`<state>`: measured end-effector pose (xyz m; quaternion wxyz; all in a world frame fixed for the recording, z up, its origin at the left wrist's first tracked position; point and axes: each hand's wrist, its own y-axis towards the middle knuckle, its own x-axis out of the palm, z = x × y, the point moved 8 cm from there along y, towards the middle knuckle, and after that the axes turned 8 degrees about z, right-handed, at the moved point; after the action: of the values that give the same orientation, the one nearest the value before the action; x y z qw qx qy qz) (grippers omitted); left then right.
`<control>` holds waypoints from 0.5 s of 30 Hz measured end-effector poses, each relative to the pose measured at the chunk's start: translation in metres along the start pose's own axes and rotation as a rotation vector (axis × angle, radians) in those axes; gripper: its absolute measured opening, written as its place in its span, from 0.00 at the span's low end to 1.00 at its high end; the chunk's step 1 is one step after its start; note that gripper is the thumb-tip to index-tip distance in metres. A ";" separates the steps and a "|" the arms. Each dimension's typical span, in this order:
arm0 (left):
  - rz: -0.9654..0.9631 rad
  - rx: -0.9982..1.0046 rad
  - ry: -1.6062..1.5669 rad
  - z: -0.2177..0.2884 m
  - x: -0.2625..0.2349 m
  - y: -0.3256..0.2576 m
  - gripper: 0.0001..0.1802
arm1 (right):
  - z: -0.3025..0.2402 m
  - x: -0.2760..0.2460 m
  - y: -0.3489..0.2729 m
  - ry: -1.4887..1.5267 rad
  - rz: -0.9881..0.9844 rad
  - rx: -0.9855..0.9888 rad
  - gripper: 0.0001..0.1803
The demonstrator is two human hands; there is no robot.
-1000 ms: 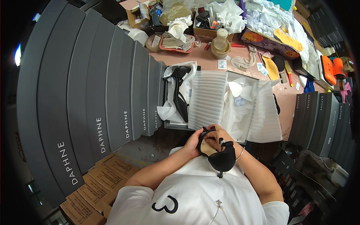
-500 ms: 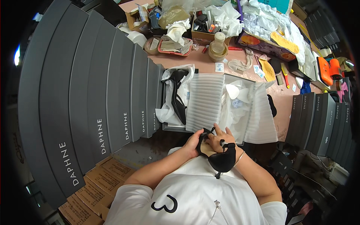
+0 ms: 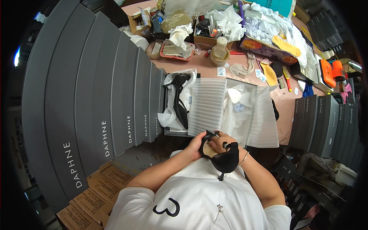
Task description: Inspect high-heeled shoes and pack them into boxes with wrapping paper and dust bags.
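A black high-heeled shoe [image 3: 226, 162] with a pale insole is held close to my chest, its heel end toward me. My left hand [image 3: 196, 145] grips its far left side. My right hand [image 3: 224, 143] is closed at the shoe's opening, some fingers bent inside over the insole and the strap by the wrist. The fingertips are partly hidden. Just beyond my hands, a matching black shoe [image 3: 178, 105] lies on white tissue in a grey shoebox [image 3: 166, 92]. Beside it is a ribbed white foam sheet [image 3: 207, 103], then an open box [image 3: 239, 82] with tissue and white pads.
Tall stacks of grey shoeboxes [image 3: 86, 96] wall in the left, above brown cartons [image 3: 97, 188]. More grey boxes [image 3: 324, 119] stand at right. Across the pink table [image 3: 199, 67] are a red basket [image 3: 176, 56], a bottle [image 3: 220, 50], a brush [image 3: 287, 78] and an orange tool [image 3: 327, 73].
My right hand's fingers, stretched out past the shoe before, are now drawn in and bent over its opening. The shoe stays in nearly the same place; the whole view has shifted slightly.
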<state>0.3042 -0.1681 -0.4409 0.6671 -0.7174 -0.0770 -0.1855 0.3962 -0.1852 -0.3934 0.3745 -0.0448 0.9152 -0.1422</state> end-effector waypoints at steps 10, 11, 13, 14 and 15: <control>-0.220 -0.017 -0.092 0.012 0.006 0.014 0.20 | -0.020 -0.090 -0.011 0.463 0.399 0.063 0.14; -0.183 -0.014 -0.083 0.013 0.005 0.013 0.21 | -0.019 -0.097 -0.012 0.493 0.436 0.102 0.15; -0.108 -0.007 -0.067 0.015 0.004 0.009 0.22 | -0.015 -0.094 -0.006 0.531 0.295 0.143 0.15; -0.097 -0.004 -0.054 0.015 0.006 0.004 0.23 | -0.013 -0.091 -0.006 0.535 0.250 0.106 0.14; -0.086 -0.001 -0.041 0.016 0.009 -0.003 0.24 | -0.018 -0.094 -0.004 0.430 0.277 0.031 0.16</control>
<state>0.3144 -0.1533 -0.4355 0.6564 -0.7174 -0.1214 -0.1993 0.4510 -0.1677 -0.3170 0.1879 0.1179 0.9689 -0.1096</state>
